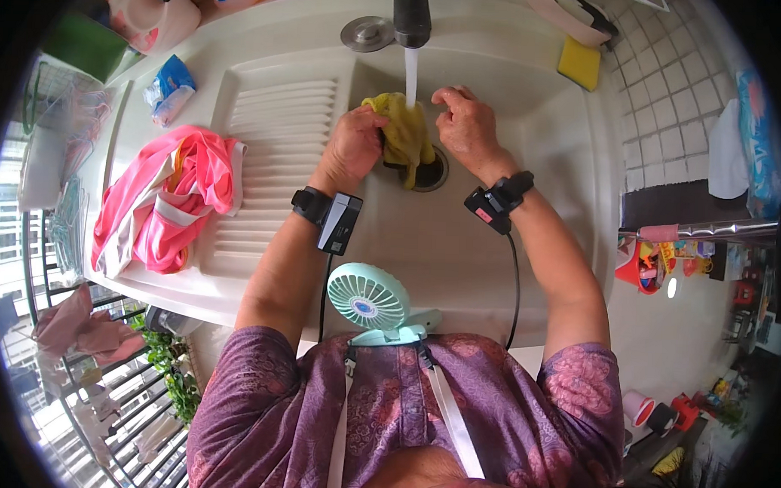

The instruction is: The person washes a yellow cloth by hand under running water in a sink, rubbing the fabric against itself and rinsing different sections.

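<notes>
A stream of water runs from the black faucet (412,12) onto a yellow cloth (407,128) over the drain (430,176) of the white sink (528,249). My left hand (353,144) grips the cloth at its left side. My right hand (467,130) is just right of the cloth and stream, fingers bent and slightly apart, with nothing visible in them. Both wrists carry black strapped devices with cables. A mint-green fan (367,299) hangs at my chest.
A pink-and-white garment (168,197) lies on the ribbed drainboard, below a blue packet (168,90). A yellow sponge (579,61) sits back right, bottles (153,16) back left. A railing with hung clothes (86,328) is at left; red containers (643,266) stand right.
</notes>
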Motion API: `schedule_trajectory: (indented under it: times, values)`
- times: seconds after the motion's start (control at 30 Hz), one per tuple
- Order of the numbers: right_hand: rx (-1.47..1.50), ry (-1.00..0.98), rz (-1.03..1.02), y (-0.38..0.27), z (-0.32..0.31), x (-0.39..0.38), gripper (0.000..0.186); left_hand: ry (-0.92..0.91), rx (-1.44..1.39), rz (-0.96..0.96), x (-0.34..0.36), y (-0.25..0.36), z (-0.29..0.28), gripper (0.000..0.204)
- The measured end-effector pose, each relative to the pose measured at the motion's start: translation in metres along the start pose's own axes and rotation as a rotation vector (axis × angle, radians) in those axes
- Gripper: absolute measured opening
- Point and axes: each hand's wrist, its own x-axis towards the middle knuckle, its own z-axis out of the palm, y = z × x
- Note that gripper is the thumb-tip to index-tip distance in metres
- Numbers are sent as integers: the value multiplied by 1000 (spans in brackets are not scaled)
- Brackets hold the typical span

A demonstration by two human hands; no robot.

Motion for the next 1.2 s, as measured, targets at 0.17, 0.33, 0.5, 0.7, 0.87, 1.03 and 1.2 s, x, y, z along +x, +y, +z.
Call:
schedule_trajectory:
  times: [0.17, 0.33, 0.5, 0.7, 0.87, 1.03, 1.2]
  values:
    - [-87, 40, 221, -8, -23, 36, 12, 87, 72, -20, 3, -1, -5, 23]
    - [-252, 431, -395, -32, -61, 121, 26, 92, 109, -26, 0, 0, 6, 24]
    - [-226, 221, -545, -47, -68, 156, 32, 34, 116, -36, -1, 1, 9, 28]
    - [-248, 219, -553, -54, -65, 149, 28, 19, 175, -41, 2, -3, 0, 25]
    - [-256, 273, -556, -51, -66, 141, 31, -7, 152, -51, 3, -3, 1, 32]
    - [-309, 254, -547, -53, -67, 129, 36, -30, 253, -28, 4, -3, -3, 36]
    - [-257, 437, -614, -40, -59, 129, 21, -5, 158, -53, 2, -3, 1, 35]
